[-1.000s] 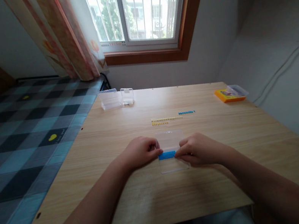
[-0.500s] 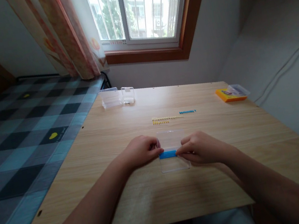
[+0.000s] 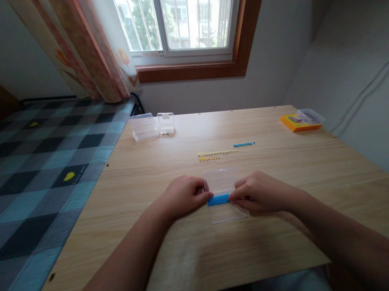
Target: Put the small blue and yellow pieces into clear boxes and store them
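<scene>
A clear plastic box (image 3: 228, 212) lies on the table in front of me, its hinged lid apparently folded back. Inside it, a band of thin blue sticks (image 3: 218, 200) runs across the middle. My left hand (image 3: 188, 194) is closed on the box's left edge, with the thumb by the left end of the blue sticks. At their right end, the fingers of my right hand (image 3: 257, 192) are pinched together against the sticks. Beyond the box, small yellow pieces (image 3: 214, 154) lie in rows, and a short row of small blue pieces (image 3: 243, 145) lies to their right.
Two clear containers (image 3: 143, 127) stand at the table's far left corner. An orange and yellow box (image 3: 299, 123) with a clear case on it sits near the right edge. A bed with a checked cover (image 3: 37, 193) adjoins the wooden table (image 3: 185, 262) on the left.
Hardly anything differs. The box and the blue sticks have shifted very slightly to the right; both hands keep their places on them.
</scene>
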Tool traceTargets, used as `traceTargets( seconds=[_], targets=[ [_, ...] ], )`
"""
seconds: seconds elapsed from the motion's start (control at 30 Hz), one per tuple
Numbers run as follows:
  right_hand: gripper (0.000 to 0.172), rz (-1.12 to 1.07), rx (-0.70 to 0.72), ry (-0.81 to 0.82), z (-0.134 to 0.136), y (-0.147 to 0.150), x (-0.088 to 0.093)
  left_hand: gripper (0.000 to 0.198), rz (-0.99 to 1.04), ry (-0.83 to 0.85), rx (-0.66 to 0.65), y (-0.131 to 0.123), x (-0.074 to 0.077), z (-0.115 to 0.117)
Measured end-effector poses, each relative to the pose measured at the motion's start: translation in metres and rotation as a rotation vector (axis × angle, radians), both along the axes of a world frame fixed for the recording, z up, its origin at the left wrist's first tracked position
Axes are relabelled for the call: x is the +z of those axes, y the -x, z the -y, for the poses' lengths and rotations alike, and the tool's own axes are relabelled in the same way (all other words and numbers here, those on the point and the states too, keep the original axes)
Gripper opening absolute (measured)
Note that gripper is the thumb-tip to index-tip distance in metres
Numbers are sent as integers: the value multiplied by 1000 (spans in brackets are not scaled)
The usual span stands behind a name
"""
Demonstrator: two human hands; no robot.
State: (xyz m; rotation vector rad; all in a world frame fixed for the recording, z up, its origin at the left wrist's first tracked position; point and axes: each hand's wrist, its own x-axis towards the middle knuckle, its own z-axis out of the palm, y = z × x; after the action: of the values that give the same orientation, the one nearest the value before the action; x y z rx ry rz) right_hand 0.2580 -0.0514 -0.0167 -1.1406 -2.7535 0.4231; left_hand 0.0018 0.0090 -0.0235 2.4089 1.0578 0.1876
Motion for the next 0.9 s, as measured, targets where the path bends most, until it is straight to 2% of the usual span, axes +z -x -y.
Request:
traceTargets(
  seconds=[0.3,0.4,0.5,0.63,0.73,0.9],
  targets=[
    [23,-2,-42,10,-1,-3,7,28,23,9,-5,1,2,0],
    [23,-3,-36,16,-1,-2,8,35,-11,-9,14,6,8,-1],
    [23,-3,-34,21,-1,-2,8,35,-61,-64,-22,9,18,1],
    [24,12,-42,17,0,-1,8,18,-63,-57,-167,3,26,16],
    [22,21,-46,14,0,-1,8,23,-95,-107,-249,-7,24,32],
    [23,46,-45,-4,-1,-1,6,26,-253,-202,-255,-19,23,46]
  ],
)
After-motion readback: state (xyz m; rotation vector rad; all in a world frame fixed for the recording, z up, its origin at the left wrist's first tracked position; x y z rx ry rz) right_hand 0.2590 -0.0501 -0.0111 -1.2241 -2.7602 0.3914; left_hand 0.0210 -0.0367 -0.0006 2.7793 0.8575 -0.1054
